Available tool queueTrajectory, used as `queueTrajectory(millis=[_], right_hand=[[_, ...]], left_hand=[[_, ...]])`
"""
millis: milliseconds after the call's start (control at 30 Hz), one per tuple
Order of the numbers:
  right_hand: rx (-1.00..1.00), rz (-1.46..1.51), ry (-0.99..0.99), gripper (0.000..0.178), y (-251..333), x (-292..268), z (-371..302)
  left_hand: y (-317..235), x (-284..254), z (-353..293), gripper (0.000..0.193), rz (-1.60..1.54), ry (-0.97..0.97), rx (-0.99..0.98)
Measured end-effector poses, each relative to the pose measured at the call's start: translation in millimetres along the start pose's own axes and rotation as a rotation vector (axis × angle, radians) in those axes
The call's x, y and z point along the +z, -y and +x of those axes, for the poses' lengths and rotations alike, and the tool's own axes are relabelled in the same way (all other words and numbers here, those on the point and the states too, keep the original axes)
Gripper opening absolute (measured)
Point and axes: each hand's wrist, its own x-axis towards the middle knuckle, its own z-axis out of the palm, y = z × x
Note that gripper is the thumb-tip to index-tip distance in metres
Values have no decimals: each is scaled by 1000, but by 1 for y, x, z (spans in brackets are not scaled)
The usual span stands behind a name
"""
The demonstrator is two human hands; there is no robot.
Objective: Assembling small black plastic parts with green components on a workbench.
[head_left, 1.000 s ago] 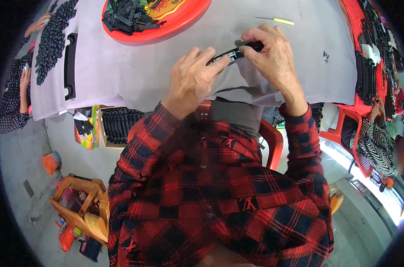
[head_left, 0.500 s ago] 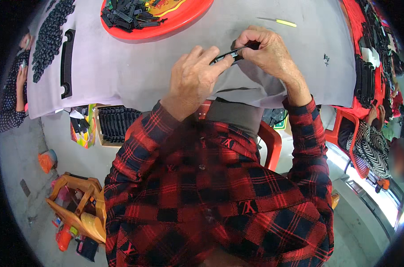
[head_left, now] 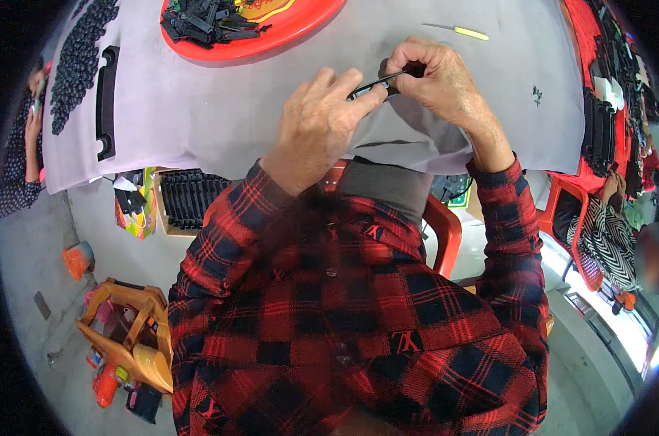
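"Pale cloth [head_left: 220,109] lay over the work area. Where was the black part [head_left: 371,89]?"

"Centrally, over the cloth. The left hand [head_left: 316,120] was partly closed, its thumb and fingers gripping the left end. The right hand [head_left: 440,83] was pinched at the right end; whether it held a separate piece could not be told."

"What was done and left?"

"Work on this part appeared unfinished. Loose black strips [head_left: 206,22] lay in the red tray [head_left: 286,45], far side, apparently unused. One black bar [head_left: 106,102] lay at left; its completion could not be judged."
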Motion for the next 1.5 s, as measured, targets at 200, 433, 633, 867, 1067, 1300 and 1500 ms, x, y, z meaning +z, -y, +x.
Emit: queueTrajectory(millis=[200,433,633,867,1067,1300,1500], right_hand=[[-11,-43,-17,10,3,0,1],[-19,-157,-9,10,1,2,4],[8,88,30,9,-6,-1,2],[11,-25,35,9,0,0,3],[14,10,12,9,-2,2,3],[34,14,10,9,0,2,3],[23,9,2,8,-3,2,4]], left_hand=[[2,-3,4,33,-84,13,15],[5,-2,5,37,-13,57,62],[2,-11,9,35,-44,116,34],[2,-8,8,38,30,103,48],[2,-9,7,37,29,95,53],[1,-8,8,38,26,93,39],[1,-6,9,39,2,63,44]])
